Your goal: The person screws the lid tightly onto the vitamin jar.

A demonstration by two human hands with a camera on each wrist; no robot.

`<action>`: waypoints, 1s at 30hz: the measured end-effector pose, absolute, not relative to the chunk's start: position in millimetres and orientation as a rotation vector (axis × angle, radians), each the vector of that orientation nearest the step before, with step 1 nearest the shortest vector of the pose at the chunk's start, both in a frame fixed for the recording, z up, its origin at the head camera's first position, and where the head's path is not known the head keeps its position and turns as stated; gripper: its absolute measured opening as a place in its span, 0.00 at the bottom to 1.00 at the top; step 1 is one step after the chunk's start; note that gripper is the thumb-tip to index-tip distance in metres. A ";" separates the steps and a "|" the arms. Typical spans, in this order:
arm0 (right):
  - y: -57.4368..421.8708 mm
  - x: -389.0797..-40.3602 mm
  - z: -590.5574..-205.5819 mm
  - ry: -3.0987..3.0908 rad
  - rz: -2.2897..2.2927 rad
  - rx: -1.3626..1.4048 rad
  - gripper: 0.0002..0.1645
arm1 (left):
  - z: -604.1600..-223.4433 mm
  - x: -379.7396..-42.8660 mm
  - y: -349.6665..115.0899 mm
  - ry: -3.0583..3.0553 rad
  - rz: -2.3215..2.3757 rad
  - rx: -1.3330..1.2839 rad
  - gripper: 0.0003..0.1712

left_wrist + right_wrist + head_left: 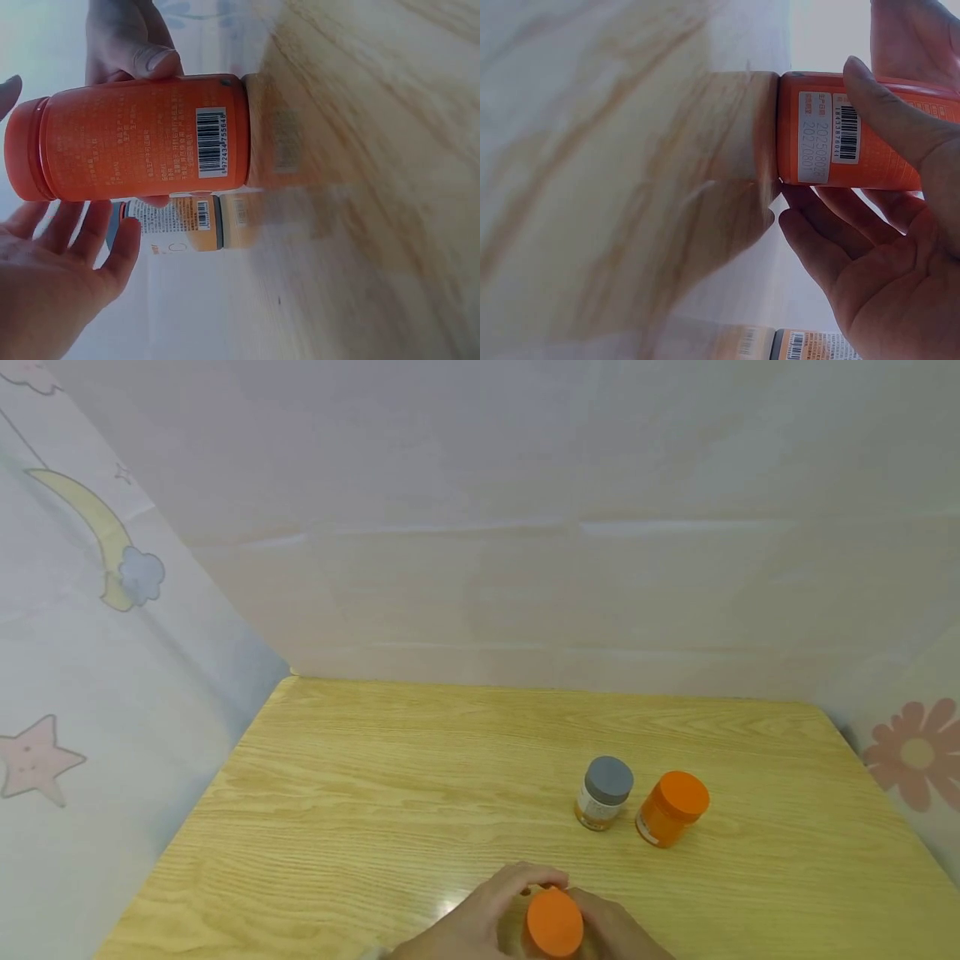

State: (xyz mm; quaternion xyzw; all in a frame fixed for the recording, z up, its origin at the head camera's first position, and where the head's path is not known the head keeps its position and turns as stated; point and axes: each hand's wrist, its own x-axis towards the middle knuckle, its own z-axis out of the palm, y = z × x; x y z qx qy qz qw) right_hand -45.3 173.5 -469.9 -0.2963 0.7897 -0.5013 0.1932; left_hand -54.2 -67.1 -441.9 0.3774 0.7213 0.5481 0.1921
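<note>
An orange bottle [553, 925] with an orange lid stands upright on the table, near the front edge of the head view. My right hand [900, 247] grips it, the thumb lying along the printed side and the fingers around the other side. My left hand [67, 277] is at the bottle's lid end, its fingers loosely spread and only slightly bent. In the left wrist view the bottle [142, 142] shows a barcode near its base. Whether the left fingertips touch it I cannot tell.
Beyond the hands stand a grey-lidded jar [602, 793] with a white label and an orange-lidded jar [672, 808], close together. The wood-grain table [337, 793] meets a pale cloth backdrop [450, 593] at its far edge, with printed cloth at the left and right sides.
</note>
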 end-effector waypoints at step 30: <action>174.1 -44.9 -471.1 2.230 -1.387 -0.808 0.21 | -444.6 -54.0 -61.8 2.201 1.585 1.270 0.33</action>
